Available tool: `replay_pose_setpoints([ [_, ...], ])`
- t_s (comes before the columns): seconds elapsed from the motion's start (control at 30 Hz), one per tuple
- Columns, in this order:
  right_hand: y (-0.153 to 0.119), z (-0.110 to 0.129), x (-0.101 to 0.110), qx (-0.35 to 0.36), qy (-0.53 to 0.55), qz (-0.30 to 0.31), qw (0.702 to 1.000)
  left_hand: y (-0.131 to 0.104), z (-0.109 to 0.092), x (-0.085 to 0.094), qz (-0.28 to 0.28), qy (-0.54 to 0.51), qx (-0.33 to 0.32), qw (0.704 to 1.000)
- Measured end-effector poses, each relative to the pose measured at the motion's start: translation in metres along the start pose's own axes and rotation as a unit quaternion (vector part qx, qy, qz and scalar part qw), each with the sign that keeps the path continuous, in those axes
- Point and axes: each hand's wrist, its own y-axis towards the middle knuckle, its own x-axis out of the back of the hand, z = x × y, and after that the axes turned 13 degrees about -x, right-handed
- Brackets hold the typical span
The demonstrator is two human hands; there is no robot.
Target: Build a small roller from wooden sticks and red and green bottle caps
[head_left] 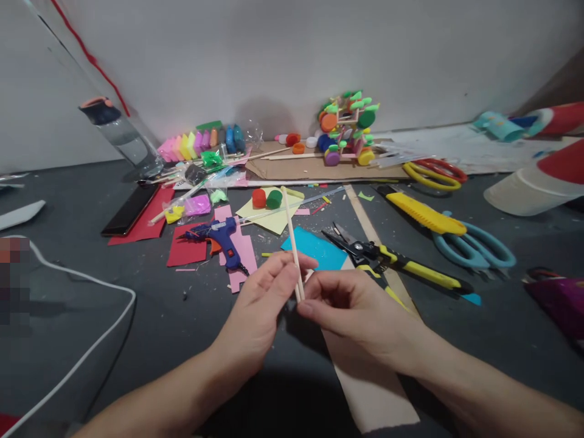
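Pale wooden sticks (pixel 292 234) stand nearly upright between my hands, one longer than the part beside it. My left hand (pixel 271 289) pinches them with thumb and fingers partway up. At their lower end my right hand (pixel 342 301) grips them between thumb and forefinger. Just beyond lie a blue paper square (pixel 314 246) and a pair of yellow-and-black cutters (pixel 378 255). To the left a blue hot glue gun (pixel 223 237) rests on pink and red paper. Red and green round caps (pixel 267 199) sit on a yellow paper square (pixel 283 222).
A water bottle (pixel 121 137) and a black phone (pixel 130 210) are at the left, with a white cable (pixel 114 286) nearer. Coloured clay blocks (pixel 201 143) and a colourful stick-built model (pixel 349 131) stand at the back. A yellow utility knife (pixel 424 213), scissors (pixel 474 243) and a white cup (pixel 524 188) lie right.
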Motion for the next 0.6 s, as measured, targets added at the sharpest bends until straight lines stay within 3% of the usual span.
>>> replay_pose_setpoints([
  [0.1,-0.003,0.001,0.007,-0.007,0.014,-0.004,1.0,0.003,-0.001,0.005,0.025,0.059,0.0,0.998],
  [0.23,-0.009,0.006,0.012,0.005,-0.002,0.02,1.0,0.006,-0.005,0.005,0.029,0.035,0.047,0.998],
  [0.3,-0.013,0.009,0.015,0.059,-0.074,-0.003,0.996,0.007,-0.008,0.003,0.005,0.006,0.07,0.998],
  [0.43,-0.015,0.011,0.019,0.207,-0.206,-0.075,0.954,0.008,-0.01,0.001,0.017,-0.013,0.113,0.993],
  [0.6,-0.012,0.009,0.019,0.263,-0.241,-0.092,0.93,0.009,-0.007,0.003,0.046,-0.009,0.127,0.991],
])
